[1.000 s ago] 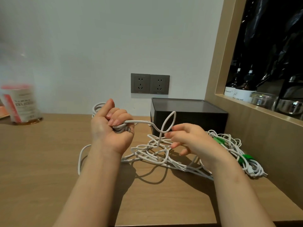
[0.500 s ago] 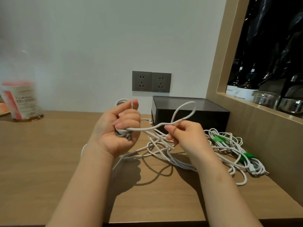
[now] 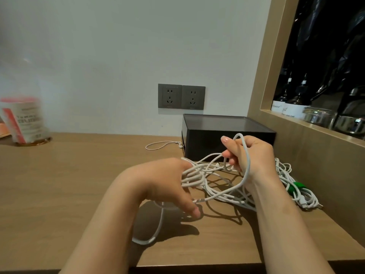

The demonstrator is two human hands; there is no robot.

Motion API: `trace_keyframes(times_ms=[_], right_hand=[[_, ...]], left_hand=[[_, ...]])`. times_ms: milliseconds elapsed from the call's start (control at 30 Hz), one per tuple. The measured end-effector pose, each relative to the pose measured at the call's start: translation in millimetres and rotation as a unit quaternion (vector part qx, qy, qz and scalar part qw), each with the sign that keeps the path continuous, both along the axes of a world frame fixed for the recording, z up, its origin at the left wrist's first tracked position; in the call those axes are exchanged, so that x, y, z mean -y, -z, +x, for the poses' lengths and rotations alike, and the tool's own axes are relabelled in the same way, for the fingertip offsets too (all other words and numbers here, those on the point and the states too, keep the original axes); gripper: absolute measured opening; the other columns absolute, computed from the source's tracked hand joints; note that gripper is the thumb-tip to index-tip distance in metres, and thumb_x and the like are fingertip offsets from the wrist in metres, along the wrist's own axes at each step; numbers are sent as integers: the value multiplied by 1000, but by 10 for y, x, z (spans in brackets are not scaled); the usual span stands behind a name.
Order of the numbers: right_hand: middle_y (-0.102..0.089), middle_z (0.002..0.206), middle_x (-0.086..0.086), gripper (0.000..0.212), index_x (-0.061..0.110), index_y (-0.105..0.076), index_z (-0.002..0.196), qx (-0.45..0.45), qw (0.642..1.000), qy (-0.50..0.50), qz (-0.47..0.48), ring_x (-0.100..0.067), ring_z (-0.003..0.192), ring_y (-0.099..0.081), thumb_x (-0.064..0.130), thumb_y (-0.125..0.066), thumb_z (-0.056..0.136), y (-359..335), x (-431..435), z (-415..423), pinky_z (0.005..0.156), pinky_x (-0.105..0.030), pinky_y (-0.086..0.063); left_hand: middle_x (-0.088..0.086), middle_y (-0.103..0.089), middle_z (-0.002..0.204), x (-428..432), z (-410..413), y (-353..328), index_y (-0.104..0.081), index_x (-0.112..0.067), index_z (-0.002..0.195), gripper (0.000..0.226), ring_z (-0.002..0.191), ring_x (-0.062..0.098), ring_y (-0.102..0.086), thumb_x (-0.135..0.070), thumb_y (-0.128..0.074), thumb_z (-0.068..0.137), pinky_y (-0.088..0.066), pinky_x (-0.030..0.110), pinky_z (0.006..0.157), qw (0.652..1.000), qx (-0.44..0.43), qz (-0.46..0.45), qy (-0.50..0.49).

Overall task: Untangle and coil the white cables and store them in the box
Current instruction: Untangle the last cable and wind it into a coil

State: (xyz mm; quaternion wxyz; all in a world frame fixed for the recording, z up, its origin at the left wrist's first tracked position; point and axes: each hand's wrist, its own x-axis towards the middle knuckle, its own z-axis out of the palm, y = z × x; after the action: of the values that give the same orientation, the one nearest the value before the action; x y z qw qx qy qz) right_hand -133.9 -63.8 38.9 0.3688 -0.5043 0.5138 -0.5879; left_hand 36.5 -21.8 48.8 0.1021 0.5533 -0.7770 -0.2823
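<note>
The left hand [image 3: 166, 180] grips coiled white cables [image 3: 223, 196]; the right hand [image 3: 256, 155] clamps 1 raised loop [image 3: 240, 134].

left hand [image 3: 167, 182] dropped lower and turned palm-down in the white cables [image 3: 217, 194], right hand [image 3: 250, 155] raised with a loop

Box [image 3: 227, 143] at back of table [image 3: 69, 184], below wall sockets [image 3: 181, 96], shelf niche [image 3: 316, 107] to its right. Cable tangle [image 3: 217, 186] lies in front of box, strands held by left hand [image 3: 169, 182] and right hand [image 3: 250, 155]. Tied bundle [image 3: 296, 190] right of tangle, bottle [image 3: 23, 119] far left.
</note>
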Motion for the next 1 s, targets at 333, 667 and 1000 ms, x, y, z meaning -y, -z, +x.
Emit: trace_keyframes(times_ms=[333, 667, 1000], right_hand=[[-74, 87, -9, 28, 11, -63, 88, 395, 903, -169, 2, -20, 83, -72, 12, -37, 96, -101, -78, -128, 71, -31, -56], [-68, 101, 9, 21, 23, -55, 114, 9, 955, -19, -295, 1, 97, -64, 16, -52, 94, -186, -146, -107, 74, -9, -49], [-43, 110, -1, 33, 29, -50, 122, -344, 926, 121, -95, -15, 98, -48, 24, -58, 90, -17, -7, -29, 80, -27, -40]], left_hand=[[-9, -51, 80, 215, 71, 149, -50, -25, 95, 16, 71, 5, -48, -19, -62, 88, -35, 23, 56, 936, -119, -215, -251], [6, -45, 72, 329, 142, 170, -47, -14, 90, 6, 53, 19, -39, -9, -47, 93, -31, 25, 44, 817, -387, -209, -371], [2, -41, 62, 307, 102, 161, -46, -18, 75, 22, 39, 8, -30, -5, -50, 93, -26, 21, 34, 765, -541, -113, -331]])
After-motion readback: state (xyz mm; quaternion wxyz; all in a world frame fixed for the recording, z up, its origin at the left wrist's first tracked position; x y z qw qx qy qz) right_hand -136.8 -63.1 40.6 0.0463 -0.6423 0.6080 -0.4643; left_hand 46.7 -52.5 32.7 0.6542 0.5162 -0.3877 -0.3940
